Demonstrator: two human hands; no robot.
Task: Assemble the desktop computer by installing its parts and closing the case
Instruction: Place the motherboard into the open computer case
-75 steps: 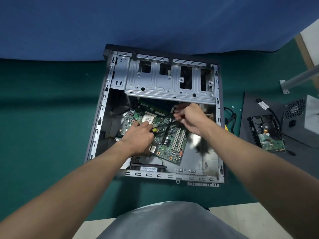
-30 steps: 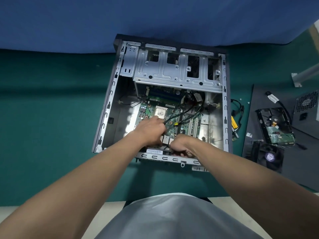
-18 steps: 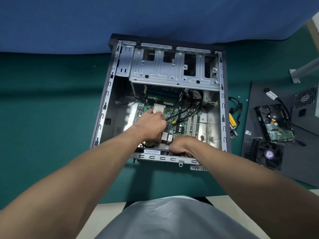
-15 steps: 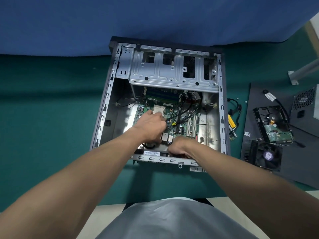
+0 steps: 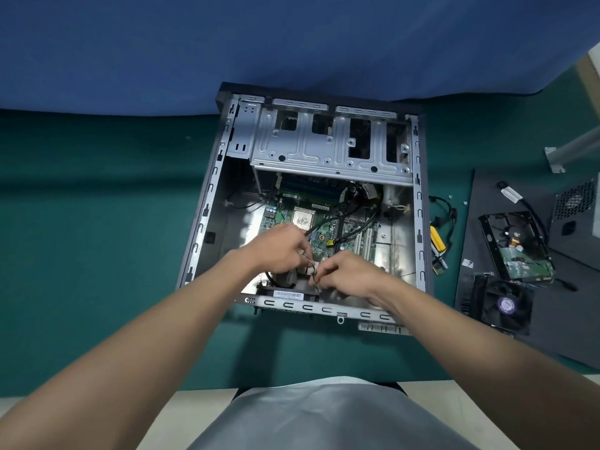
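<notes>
hands meet low inside the open case, close to its nearest rim. the left hand [image 5: 279,248] has curled fingers and pinches some thin wires [image 5: 311,266] between thumb and fingertips. the right hand [image 5: 347,274] pinches the same wires a little lower, and its fingers are also curled. we cannot tell if there is a plug at the end of the wires, as this part is too small.

under both hands we see the green motherboard [image 5: 324,233], which lies flat on the bottom of the computer case [image 5: 207,219]. a square silver chip [image 5: 303,217] sits on it just beyond the left hand. black cables [image 5: 357,222] run from the far right corner of the board toward the left hand, and one carries a yellow plug [image 5: 330,243]. the silver drive cage [image 5: 324,147] fills the far end of the case and covers the far edge of the board.

the case lies on its side on the green counter [image 5: 97,254], with the open side up. just beside its right wall we see a yellow and black cable [image 5: 438,241]. further right a dark panel [image 5: 470,254] lies flat. on it rest a hard drive [image 5: 516,248] with its circuit board up and a black fan [image 5: 506,305] nearer to us. a grey vented box [image 5: 574,206] is at the frame edge. a blue cloth [image 5: 227,43] hangs behind the counter.
</notes>
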